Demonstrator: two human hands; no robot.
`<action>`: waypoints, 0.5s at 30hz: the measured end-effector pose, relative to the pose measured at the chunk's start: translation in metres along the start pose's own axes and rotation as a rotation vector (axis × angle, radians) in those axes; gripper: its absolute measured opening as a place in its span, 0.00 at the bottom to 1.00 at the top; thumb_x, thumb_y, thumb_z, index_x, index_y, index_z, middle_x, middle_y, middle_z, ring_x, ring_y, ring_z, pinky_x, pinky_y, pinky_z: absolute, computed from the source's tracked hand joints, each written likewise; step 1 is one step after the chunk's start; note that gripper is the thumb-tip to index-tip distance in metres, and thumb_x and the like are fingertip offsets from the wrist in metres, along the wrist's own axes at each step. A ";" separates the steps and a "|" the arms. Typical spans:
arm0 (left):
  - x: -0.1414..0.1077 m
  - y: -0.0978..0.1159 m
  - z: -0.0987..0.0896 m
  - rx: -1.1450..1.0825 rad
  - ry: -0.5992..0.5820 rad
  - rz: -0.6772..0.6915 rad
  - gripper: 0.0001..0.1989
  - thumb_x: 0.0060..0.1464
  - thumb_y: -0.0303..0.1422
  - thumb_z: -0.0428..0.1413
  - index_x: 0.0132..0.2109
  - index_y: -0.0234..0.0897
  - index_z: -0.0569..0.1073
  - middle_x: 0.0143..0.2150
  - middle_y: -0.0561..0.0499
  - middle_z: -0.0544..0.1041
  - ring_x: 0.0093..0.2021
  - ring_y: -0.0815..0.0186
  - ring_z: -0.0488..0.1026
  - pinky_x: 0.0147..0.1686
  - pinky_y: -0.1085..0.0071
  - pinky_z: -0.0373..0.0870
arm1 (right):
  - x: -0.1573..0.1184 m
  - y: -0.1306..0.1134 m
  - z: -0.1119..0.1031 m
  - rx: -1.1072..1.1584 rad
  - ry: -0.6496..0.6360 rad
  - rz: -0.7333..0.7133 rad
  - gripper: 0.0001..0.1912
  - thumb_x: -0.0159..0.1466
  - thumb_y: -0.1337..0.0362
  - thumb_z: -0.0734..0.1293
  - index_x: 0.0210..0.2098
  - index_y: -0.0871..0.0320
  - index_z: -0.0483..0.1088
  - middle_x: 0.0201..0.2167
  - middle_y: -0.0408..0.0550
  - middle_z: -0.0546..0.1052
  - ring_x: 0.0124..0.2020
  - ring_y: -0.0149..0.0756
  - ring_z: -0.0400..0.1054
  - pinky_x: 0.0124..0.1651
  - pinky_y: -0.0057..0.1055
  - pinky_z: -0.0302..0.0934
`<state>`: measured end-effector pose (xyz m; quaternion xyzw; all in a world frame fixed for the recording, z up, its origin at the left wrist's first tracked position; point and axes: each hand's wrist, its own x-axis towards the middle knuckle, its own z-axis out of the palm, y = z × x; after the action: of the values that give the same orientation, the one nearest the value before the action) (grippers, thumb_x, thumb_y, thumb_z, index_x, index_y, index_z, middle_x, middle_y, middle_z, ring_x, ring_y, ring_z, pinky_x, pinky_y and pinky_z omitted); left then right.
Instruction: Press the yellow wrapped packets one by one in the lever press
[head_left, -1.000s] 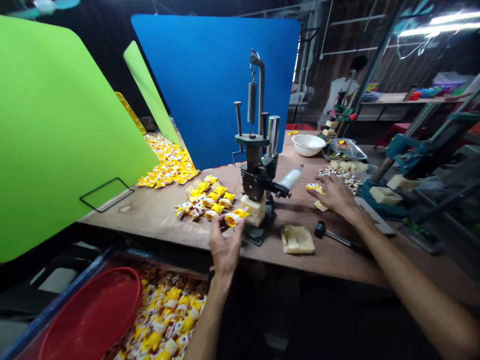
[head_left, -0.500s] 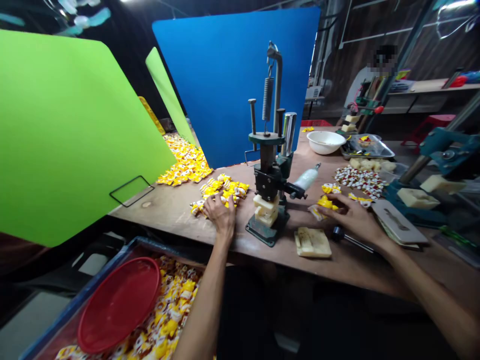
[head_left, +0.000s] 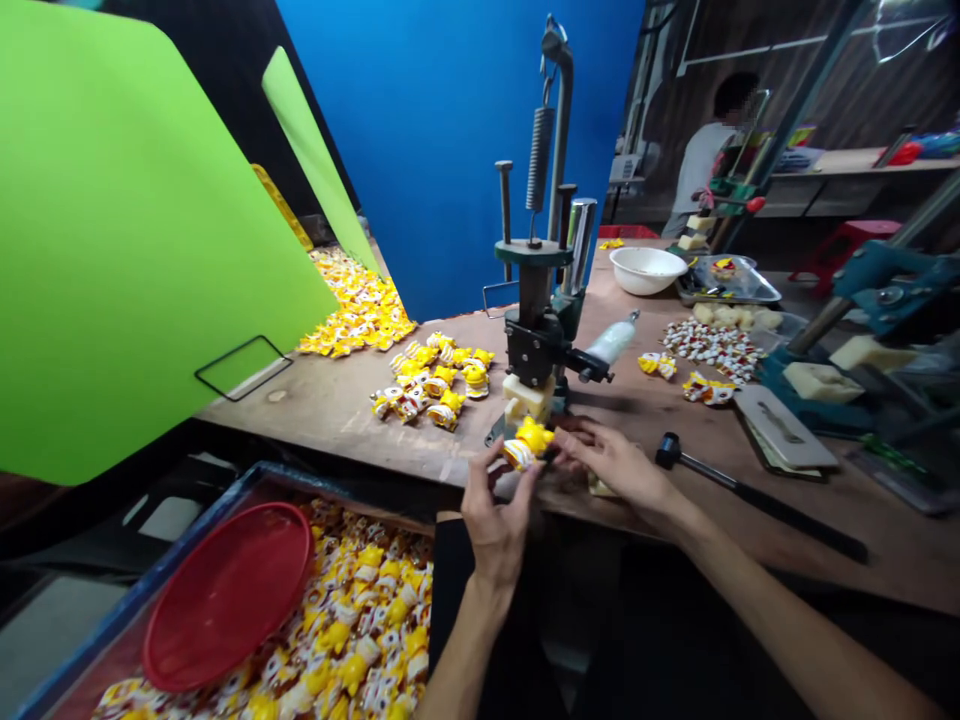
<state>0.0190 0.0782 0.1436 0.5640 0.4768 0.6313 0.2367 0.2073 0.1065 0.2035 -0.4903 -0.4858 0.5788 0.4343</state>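
Note:
A small yellow-and-white plastic toy figure [head_left: 531,438] is held up just in front of the hand press [head_left: 536,300]. My left hand [head_left: 499,510] pinches its lower left side between thumb and fingers. From the right, my right hand [head_left: 611,460] meets it with closed fingertips at its edge; its finger ends are partly hidden. Directly behind the toy, a cream block [head_left: 527,392] sits in the press. Another cream block [head_left: 600,487] on the table is mostly covered by my right hand. Several similar toy figures [head_left: 446,405] lie in a loose group left of the press.
A mallet [head_left: 750,490] lies on the right. Beyond it are white-and-red small parts [head_left: 712,348], a white bowl [head_left: 649,272] and another press [head_left: 892,290]. A crate [head_left: 217,515] of toys with a red lid-like dish [head_left: 232,600] stands low left. A person [head_left: 709,160] is in the background.
My right hand has come left from beside the small parts to the front of the press. My left hand has left the toy group and now grips a toy there. The view has shifted slightly.

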 end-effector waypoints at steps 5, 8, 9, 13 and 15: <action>0.044 -0.023 0.013 0.083 0.073 0.099 0.21 0.60 0.39 0.71 0.57 0.41 0.79 0.52 0.45 0.82 0.52 0.57 0.83 0.54 0.57 0.83 | 0.005 -0.003 -0.035 -0.019 0.135 0.006 0.32 0.59 0.37 0.80 0.51 0.55 0.82 0.45 0.52 0.86 0.41 0.41 0.79 0.42 0.34 0.73; 0.052 -0.029 0.028 0.115 0.048 0.107 0.16 0.63 0.37 0.69 0.55 0.41 0.78 0.52 0.44 0.81 0.54 0.55 0.81 0.57 0.55 0.80 | 0.010 -0.013 -0.062 0.005 0.186 -0.024 0.27 0.60 0.41 0.81 0.49 0.54 0.83 0.47 0.51 0.86 0.43 0.40 0.79 0.45 0.33 0.74; 0.052 -0.029 0.032 0.121 0.042 0.092 0.16 0.63 0.37 0.68 0.55 0.41 0.77 0.52 0.44 0.80 0.54 0.55 0.80 0.58 0.55 0.79 | 0.015 -0.018 -0.072 0.029 0.228 -0.054 0.25 0.61 0.42 0.80 0.48 0.53 0.83 0.47 0.50 0.85 0.44 0.40 0.79 0.46 0.31 0.74; 0.046 -0.030 0.038 0.070 0.009 0.029 0.32 0.57 0.39 0.73 0.63 0.40 0.70 0.59 0.41 0.77 0.61 0.53 0.77 0.64 0.54 0.74 | 0.055 -0.055 -0.105 0.345 0.335 -0.053 0.21 0.68 0.41 0.74 0.44 0.53 0.79 0.45 0.52 0.84 0.49 0.42 0.78 0.49 0.34 0.76; 0.046 -0.032 0.042 0.055 0.005 0.026 0.45 0.52 0.40 0.76 0.70 0.42 0.62 0.64 0.38 0.74 0.66 0.51 0.75 0.66 0.54 0.73 | 0.076 -0.089 -0.107 0.503 0.283 0.005 0.25 0.73 0.38 0.65 0.42 0.54 0.76 0.41 0.54 0.82 0.47 0.44 0.78 0.48 0.39 0.77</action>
<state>0.0389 0.1446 0.1340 0.5751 0.4870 0.6224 0.2116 0.3050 0.2089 0.2756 -0.4442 -0.2607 0.6078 0.6043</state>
